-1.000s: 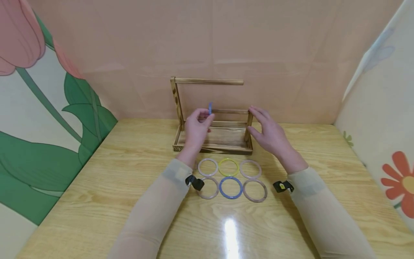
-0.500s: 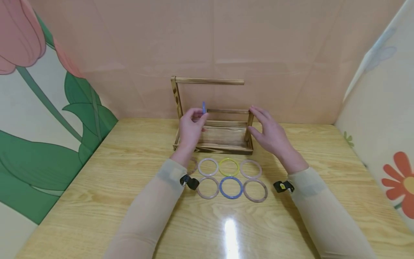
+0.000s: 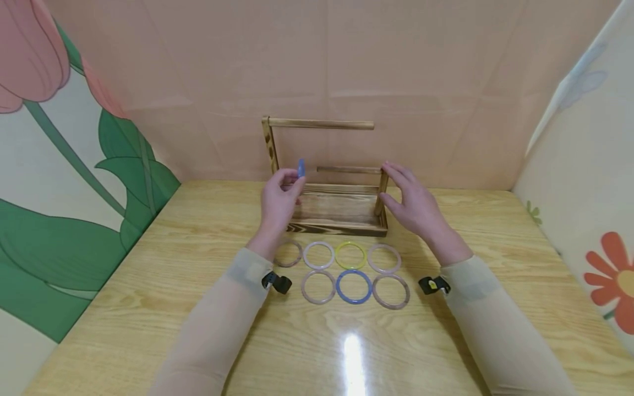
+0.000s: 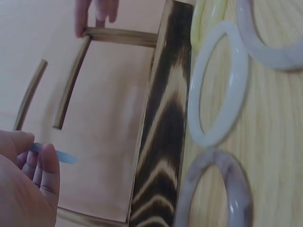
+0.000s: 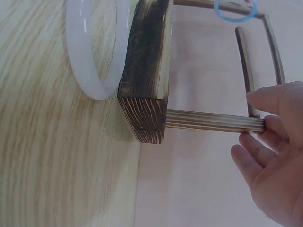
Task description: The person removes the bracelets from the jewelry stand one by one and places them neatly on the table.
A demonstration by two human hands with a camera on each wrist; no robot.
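My left hand (image 3: 279, 201) pinches a blue bangle (image 3: 301, 168) between thumb and fingertips, above the left part of a wooden bangle rack (image 3: 342, 229). The bangle appears edge-on in the head view, while a blue arc of it (image 5: 235, 20) shows in the right wrist view. The rack has a tray base, a tall left post with a long upper bar (image 3: 322, 124), and a short right post with a lower bar (image 3: 349, 170). Both bars look bare. My right hand (image 3: 413, 203) holds the top of the short post, thumb on one side and fingers on the other (image 5: 255, 151).
Several bangles lie in two rows on the table before the rack, among them a yellow one (image 3: 350, 242), a white one (image 3: 318, 243) and a blue one (image 3: 354, 301). A pink cloth backdrop (image 3: 446, 82) rises behind, with a floral panel (image 3: 614, 275) at right.
My left hand has moved left with the blue bangle, away from the free end of the lower bar, uncovering that end and a mottled bangle on the table. The right hand stays put.
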